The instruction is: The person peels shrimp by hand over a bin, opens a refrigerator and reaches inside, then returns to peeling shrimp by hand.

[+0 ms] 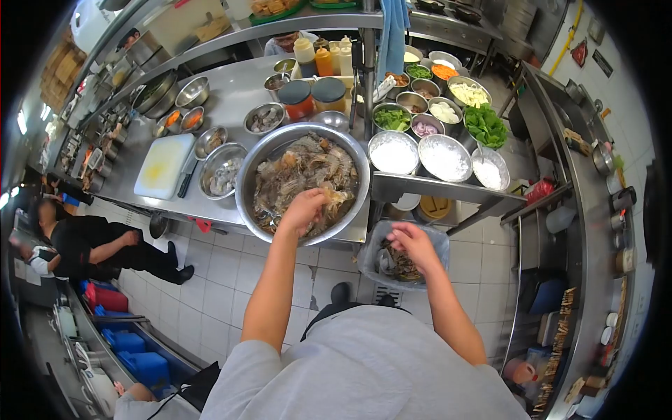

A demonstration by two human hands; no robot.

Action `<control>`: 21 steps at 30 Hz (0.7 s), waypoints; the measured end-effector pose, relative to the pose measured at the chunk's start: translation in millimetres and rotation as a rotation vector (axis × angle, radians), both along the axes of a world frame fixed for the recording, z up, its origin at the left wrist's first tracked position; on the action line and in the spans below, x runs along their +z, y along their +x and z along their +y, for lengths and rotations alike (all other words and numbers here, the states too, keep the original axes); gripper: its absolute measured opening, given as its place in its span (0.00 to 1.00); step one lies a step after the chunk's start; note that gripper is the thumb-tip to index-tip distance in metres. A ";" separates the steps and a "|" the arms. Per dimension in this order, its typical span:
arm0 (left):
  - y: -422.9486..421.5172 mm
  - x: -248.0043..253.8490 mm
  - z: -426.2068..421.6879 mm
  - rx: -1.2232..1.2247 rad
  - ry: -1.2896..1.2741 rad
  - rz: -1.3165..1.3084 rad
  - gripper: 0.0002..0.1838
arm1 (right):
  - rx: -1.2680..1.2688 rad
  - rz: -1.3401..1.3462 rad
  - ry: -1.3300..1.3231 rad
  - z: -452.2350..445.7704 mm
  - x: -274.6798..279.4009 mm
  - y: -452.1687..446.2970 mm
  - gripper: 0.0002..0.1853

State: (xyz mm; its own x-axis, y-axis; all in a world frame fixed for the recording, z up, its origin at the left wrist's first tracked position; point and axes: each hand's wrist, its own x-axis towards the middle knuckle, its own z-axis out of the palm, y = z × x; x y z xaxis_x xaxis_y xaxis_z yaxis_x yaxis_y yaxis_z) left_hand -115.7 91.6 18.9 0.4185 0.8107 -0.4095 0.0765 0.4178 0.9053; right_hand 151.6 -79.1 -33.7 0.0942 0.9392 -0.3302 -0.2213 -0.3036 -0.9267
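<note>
A large steel bowl [244, 150] holds a heap of raw, shell-on shrimp [297, 164]. Over its near right side, my left hand [306, 213] has its fingers closed on a pale, yellowish shrimp [340, 197]. My right hand [416, 246] is above a bin with a clear liner [439, 241], fingers curled together; whatever is in them is too small to make out. Inside that bin lie dark shrimp shells and heads [400, 267]. Left of the large bowl, a smaller steel bowl [234, 150] contains pale peeled shrimp [222, 180].
A white cutting board [165, 164] and a knife [186, 183] lie at the left. Bowls of white powder [394, 152] and chopped vegetables [392, 119] crowd the right-hand counter. Sauce bottles [323, 61] stand behind. A person in black [98, 239] is at the left.
</note>
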 end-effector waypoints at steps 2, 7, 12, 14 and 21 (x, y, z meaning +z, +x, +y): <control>3.1 5.5 -8.8 -0.025 0.073 0.011 0.11 | 0.119 -0.001 0.027 24.5 24.7 -23.8 0.20; 21.5 13.6 -44.1 -0.127 0.382 -0.026 0.13 | 0.144 0.342 -0.173 60.6 35.0 -59.9 0.27; 39.3 10.6 -75.6 -0.261 0.842 0.323 0.16 | 0.076 0.412 -0.148 63.3 24.6 -57.7 0.21; 45.7 4.1 -84.7 -0.298 1.135 0.376 0.17 | 0.042 0.387 -0.137 60.0 17.2 -50.7 0.18; 48.3 19.8 -75.2 -0.367 0.879 0.326 0.18 | -0.050 0.243 -0.097 20.9 18.5 5.0 0.10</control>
